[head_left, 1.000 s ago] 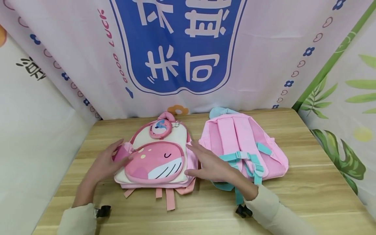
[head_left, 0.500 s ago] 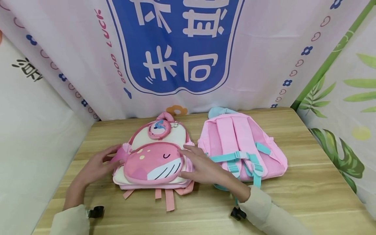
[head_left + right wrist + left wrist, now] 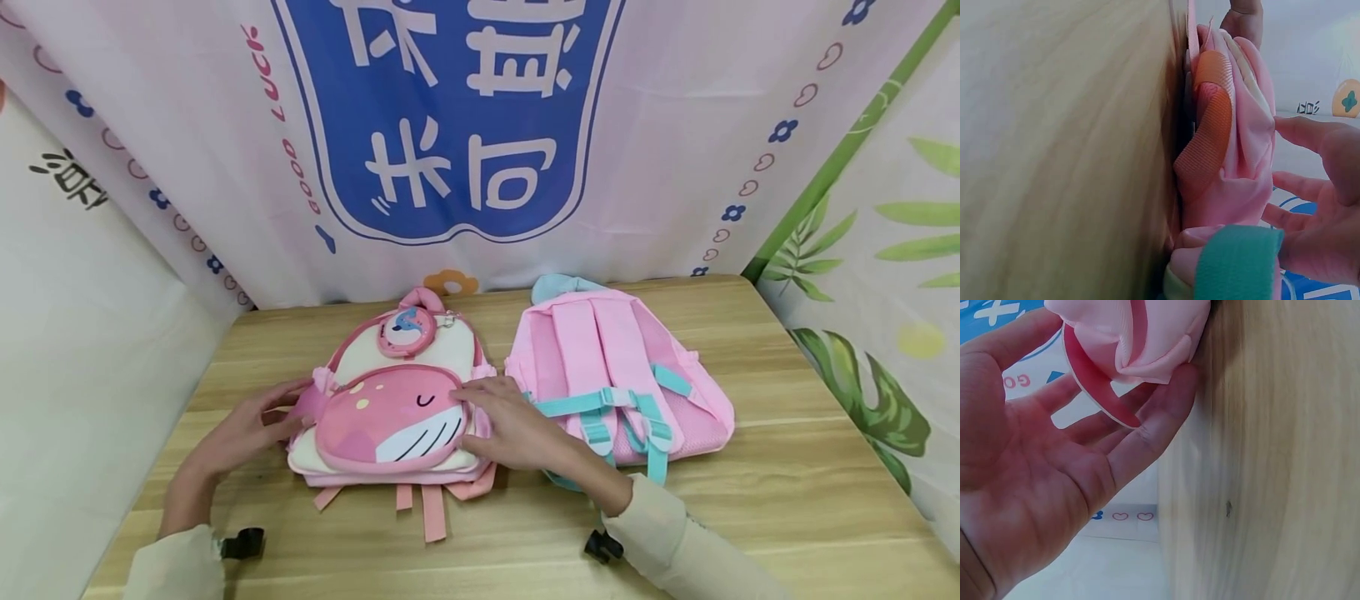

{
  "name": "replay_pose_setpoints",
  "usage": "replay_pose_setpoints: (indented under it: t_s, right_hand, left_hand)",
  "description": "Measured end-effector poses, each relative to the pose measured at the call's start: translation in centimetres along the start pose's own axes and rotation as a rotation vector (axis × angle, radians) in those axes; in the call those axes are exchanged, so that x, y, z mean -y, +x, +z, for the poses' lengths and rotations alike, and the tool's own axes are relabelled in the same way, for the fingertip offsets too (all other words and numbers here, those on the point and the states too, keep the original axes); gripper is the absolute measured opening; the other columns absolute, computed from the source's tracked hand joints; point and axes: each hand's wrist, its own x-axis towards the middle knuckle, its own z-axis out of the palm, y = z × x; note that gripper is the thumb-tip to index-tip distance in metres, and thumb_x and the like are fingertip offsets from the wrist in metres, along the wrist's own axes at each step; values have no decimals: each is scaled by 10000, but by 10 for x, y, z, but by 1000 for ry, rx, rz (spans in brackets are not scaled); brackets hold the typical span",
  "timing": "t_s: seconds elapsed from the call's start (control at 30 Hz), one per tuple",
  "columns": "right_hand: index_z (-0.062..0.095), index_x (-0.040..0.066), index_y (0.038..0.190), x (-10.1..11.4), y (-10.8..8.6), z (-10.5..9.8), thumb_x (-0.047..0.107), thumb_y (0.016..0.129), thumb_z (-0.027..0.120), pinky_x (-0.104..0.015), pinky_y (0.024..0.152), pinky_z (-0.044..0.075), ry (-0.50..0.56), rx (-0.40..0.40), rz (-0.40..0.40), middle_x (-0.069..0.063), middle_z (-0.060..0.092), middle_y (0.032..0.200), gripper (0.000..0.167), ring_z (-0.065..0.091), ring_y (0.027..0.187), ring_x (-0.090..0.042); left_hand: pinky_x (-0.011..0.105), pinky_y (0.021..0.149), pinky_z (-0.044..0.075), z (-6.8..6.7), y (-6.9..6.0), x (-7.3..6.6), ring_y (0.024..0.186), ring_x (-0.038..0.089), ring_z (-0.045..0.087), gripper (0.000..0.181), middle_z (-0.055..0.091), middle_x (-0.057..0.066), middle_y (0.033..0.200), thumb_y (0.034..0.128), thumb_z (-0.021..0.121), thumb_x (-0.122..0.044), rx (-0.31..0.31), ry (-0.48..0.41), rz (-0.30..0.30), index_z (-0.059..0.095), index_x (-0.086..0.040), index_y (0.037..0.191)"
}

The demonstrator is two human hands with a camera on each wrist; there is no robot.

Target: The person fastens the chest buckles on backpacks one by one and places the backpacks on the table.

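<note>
A cream and pink whale backpack (image 3: 386, 408) lies front up on the table, with a round pink pouch (image 3: 407, 331) on its upper part. My left hand (image 3: 242, 432) is at its left side. In the left wrist view, the loosely bent, spread fingers (image 3: 1166, 409) reach around the pink tail fin (image 3: 1094, 384) and touch the bag's side. My right hand (image 3: 517, 427) touches the right edge of the whale pocket with extended fingers. The right wrist view shows the thumb and fingertips against the bag's pink side (image 3: 1247, 187), without a grip around it.
Right of the whale bag lies a pink backpack (image 3: 622, 342), back up, with turquoise straps (image 3: 656, 433) close to my right forearm. Peach straps (image 3: 433, 512) stick out below the whale bag. A printed cloth (image 3: 660, 167) hangs behind the wooden table (image 3: 337, 558).
Both hands have come closer around the whale backpack. The right hand has moved left onto its front edge, and the left hand has lowered slightly beside the tail fin.
</note>
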Motion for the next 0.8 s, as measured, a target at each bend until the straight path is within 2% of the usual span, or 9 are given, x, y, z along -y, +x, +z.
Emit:
replay_pose_setpoints:
  t_s: [0.07, 0.13, 0.33, 0.43, 0.47, 0.53, 0.67, 0.73, 0.8]
  right_hand:
    - [596, 150, 1532, -2, 1, 1, 290, 970, 791, -618, 1229, 395, 6, -8, 6, -131, 547, 1595, 611, 399, 1532, -381]
    - [610, 151, 1518, -3, 2, 2, 295, 960, 802, -622, 1227, 397, 10, -12, 10, -126, 547, 1595, 607, 399, 1533, -379]
    - [640, 156, 1488, -5, 4, 3, 294, 943, 823, -664, 1275, 307, 17, -13, 25, -122, 561, 1580, 591, 353, 1574, -418]
    - [645, 149, 1479, -5, 5, 4, 300, 937, 828, -673, 1282, 288, 15, -13, 29, -123, 565, 1572, 591, 347, 1579, -417]
    - [647, 145, 1476, -6, 6, 4, 307, 935, 831, -672, 1281, 293, 16, -13, 27, -123, 569, 1567, 594, 355, 1575, -411]
    - [650, 144, 1470, -6, 7, 4, 338, 928, 839, -662, 1271, 317, 21, -15, 25, -114, 577, 1554, 606, 379, 1560, -392]
    - [655, 147, 1458, -8, 10, 4, 400, 927, 838, -614, 1235, 389, 42, -33, 26, -98, 602, 1516, 616, 456, 1498, -349]
    - [653, 148, 1458, -8, 11, 5, 412, 936, 825, -600, 1229, 402, 47, -42, 34, -102, 603, 1514, 609, 472, 1488, -347]
    - [654, 140, 1452, -8, 12, 5, 398, 945, 814, -604, 1233, 397, 51, -51, 41, -118, 601, 1516, 591, 471, 1493, -361]
  left_hand:
    - [309, 782, 637, 0, 0, 0, 1282, 453, 622, 668, 507, 317, 1551, 1073, 666, -276, -2, -6, -3, 393, -90, 1653]
    - [301, 779, 632, 0, 1, 0, 1259, 406, 629, 659, 529, 292, 1536, 1070, 671, -279, -16, 10, -1, 408, -94, 1645]
    - [242, 816, 589, -2, 1, -5, 1295, 435, 595, 655, 543, 271, 1530, 1060, 682, -318, -65, 88, -3, 442, -95, 1627]
    - [154, 874, 530, -4, 1, -8, 1351, 440, 557, 648, 539, 268, 1544, 1056, 691, -317, -98, 110, 15, 463, -74, 1612]
    - [117, 892, 503, -5, 0, -9, 1364, 413, 550, 641, 541, 266, 1549, 1057, 691, -316, -112, 118, 24, 472, -69, 1606]
    - [74, 909, 468, -7, 0, -10, 1353, 275, 558, 615, 539, 266, 1559, 1068, 678, -292, -136, 127, 45, 480, -58, 1601]
    - [81, 893, 507, -10, -1, -15, 1216, -16, 528, 586, 476, 279, 1603, 1106, 609, -250, -149, 38, 43, 436, -57, 1631]
    - [98, 893, 529, -11, -2, -19, 1187, -88, 497, 591, 418, 285, 1637, 1120, 573, -239, -144, -35, 28, 393, -69, 1656]
    - [102, 901, 531, -12, -3, -23, 1194, -94, 481, 602, 370, 273, 1672, 1127, 551, -249, -145, -79, 15, 359, -96, 1677]
